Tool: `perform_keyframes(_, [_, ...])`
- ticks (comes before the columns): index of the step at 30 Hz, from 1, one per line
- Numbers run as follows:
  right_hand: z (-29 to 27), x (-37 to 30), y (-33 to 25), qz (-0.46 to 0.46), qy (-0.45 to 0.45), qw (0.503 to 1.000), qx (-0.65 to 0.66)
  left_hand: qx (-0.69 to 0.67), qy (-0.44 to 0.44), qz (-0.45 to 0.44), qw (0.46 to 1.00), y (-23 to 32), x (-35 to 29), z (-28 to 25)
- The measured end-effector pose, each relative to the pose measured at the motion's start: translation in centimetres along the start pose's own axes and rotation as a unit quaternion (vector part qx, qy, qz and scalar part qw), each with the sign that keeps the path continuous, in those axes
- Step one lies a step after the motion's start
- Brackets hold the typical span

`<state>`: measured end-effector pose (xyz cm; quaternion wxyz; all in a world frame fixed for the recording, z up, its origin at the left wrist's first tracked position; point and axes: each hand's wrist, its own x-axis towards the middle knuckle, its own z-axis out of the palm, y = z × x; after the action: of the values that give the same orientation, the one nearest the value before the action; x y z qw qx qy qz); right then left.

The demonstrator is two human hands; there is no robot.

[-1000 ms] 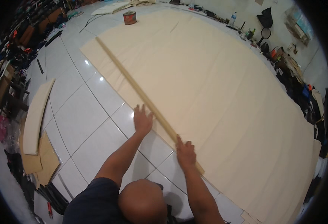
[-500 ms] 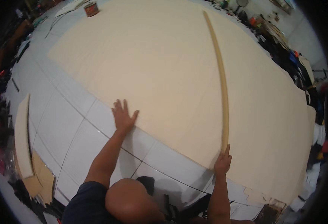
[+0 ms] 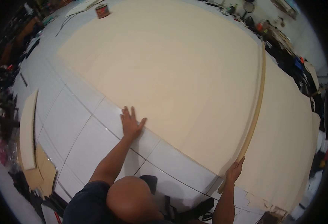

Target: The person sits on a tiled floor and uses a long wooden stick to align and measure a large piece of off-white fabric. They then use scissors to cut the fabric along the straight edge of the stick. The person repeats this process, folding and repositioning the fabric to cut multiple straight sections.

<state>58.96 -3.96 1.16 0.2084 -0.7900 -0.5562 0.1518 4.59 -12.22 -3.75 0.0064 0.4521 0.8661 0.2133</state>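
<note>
Gripping a tan strip in the right hand, left hand splayed over the edge of a cream sheet

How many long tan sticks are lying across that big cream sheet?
1. The long tan stick crosses the right part of the cream sheet, its near end poking past the edge over the tiles. Anything under the sheet would be hidden.

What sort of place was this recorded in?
Probably an informal workshop: a large cream sheet covers much of the tiled floor, a long tan bar extends across it, and flat brown pieces lie at the left.
</note>
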Motion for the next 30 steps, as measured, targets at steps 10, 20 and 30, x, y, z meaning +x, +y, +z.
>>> perform_keyframes(10, [6.8,-5.2,-18.0,-0.357,-0.248,0.881,-0.189,-0.047,0.025,0.006,0.999,-1.4,-0.9,-0.7])
perform_keyframes(20, [4.6,-12.2,-13.7,-0.561,-0.320,0.754,-0.120,-0.155,0.269,-0.198,0.930,-6.7,-4.5,-1.7])
perform_keyframes(30, [3.3,-11.6,-15.0,-0.474,-0.313,0.811,-0.137,-0.139,0.262,-0.153,0.943,-5.9,1.3,-2.1])
